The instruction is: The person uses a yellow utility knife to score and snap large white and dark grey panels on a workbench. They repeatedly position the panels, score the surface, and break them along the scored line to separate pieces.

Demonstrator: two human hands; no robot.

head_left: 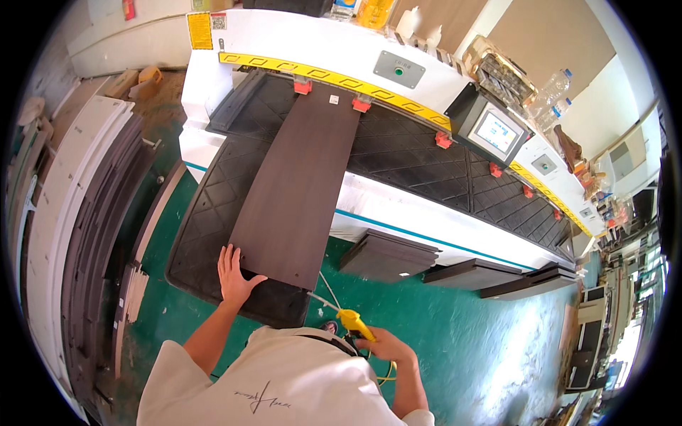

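Note:
A long dark brown board (298, 184) lies on the black machine bed (195, 234), its far end under the white machine's yellow-striped front. My left hand (233, 275) rests at the board's near left corner, fingers spread and thumb stretched out, with nothing gripped. Close to my waist, my right hand (387, 346) is closed around a yellow air blow gun (355, 324). Its thin nozzle points up and left, its tip by the board's near right corner. A yellow hose (391, 370) hangs below that hand.
The white machine (320, 35) spans the far side, with red rollers (302, 86) and a lit screen (496, 133). Dark panel stacks (389, 255) lean against its base. More boards (92, 234) stand at the left. Bottles (550, 89) sit on top. The floor (455, 341) is green.

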